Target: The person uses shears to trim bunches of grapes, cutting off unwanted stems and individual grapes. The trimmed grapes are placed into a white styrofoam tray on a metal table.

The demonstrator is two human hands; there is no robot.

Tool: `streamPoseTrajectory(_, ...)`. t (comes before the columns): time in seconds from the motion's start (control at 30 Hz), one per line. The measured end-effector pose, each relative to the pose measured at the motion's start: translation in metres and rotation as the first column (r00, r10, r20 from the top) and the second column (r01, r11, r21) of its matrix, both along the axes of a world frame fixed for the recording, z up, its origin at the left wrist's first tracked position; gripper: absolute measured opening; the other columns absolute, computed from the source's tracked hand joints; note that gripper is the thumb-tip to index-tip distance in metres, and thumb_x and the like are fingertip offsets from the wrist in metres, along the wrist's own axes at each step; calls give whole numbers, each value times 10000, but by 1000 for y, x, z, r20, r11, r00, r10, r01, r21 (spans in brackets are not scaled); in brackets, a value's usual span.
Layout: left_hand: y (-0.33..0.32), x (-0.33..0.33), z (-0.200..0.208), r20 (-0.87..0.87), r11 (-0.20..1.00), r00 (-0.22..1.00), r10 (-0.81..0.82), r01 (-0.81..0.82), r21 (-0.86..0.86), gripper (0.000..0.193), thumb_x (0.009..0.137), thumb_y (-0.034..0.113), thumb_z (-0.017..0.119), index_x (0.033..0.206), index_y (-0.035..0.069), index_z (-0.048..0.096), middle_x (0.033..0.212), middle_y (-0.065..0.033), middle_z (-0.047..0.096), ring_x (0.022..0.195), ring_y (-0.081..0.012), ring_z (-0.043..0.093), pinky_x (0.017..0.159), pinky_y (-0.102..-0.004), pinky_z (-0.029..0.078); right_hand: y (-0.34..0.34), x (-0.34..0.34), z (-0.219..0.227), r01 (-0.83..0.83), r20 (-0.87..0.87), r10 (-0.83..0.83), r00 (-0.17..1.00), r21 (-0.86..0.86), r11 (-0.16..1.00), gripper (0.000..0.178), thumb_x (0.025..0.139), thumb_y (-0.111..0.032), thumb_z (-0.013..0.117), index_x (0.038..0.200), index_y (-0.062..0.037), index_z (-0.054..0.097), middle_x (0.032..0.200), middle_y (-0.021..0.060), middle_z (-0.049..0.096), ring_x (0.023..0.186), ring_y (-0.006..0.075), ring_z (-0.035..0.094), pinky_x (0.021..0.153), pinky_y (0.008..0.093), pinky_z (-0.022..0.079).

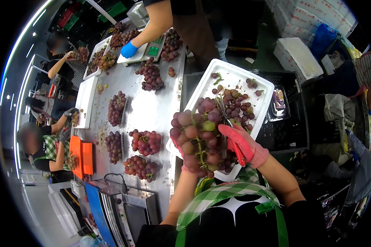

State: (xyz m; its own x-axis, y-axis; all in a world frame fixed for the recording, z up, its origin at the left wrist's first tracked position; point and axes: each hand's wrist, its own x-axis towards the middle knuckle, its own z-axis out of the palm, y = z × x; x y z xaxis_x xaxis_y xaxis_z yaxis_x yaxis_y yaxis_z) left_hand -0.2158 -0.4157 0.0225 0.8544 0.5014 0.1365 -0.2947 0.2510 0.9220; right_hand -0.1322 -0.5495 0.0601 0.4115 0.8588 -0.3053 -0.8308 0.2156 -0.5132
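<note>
A large bunch of red-purple grapes (198,136), with one greenish berry and green stems, is held up in front of me. My left hand (185,168), in a pink glove, grips it from below and behind; most of its fingers are hidden by the fruit. My right hand (248,144), gloved in pink as well, is closed around red-handled snips (238,150). Their thin metal blades point up along the bunch's right side. Beneath both hands sits a white tray (257,82) holding loose grapes, small clusters (239,105) and stem bits.
Several grape bunches (145,143) lie on the metal table (107,92) to my left. Across it, a co-worker's blue-gloved hand (129,50) rests by a scale (153,51). Other people work along the far-left side. A black crate (290,136) stands right; a sealing machine (132,206) is near left.
</note>
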Motion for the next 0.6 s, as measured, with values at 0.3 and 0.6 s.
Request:
streamPoseTrajectory(0.3, -3, -20, -13, -140, 985, 981, 137, -150, -88, 394, 865, 202, 507, 1209, 43, 396, 1078, -49, 498, 887, -148, 522, 734, -245, 464, -33, 7, 14, 28, 449, 144, 882, -355, 934, 423, 854, -147, 576, 1223, -41, 400, 1107, 68, 512, 974, 113, 514, 828, 236, 432)
streamPoseTrajectory(0.6, 6, -24, -17, -145, 957, 986, 76, -113, -267, 387, 863, 204, 504, 1200, 49, 393, 1058, -45, 496, 864, -146, 522, 722, -245, 466, -42, 0, 4, -20, 476, 218, 852, -386, 922, 438, 827, -119, 621, 1204, -36, 413, 1038, 29, 496, 880, 75, 506, 746, 216, 442)
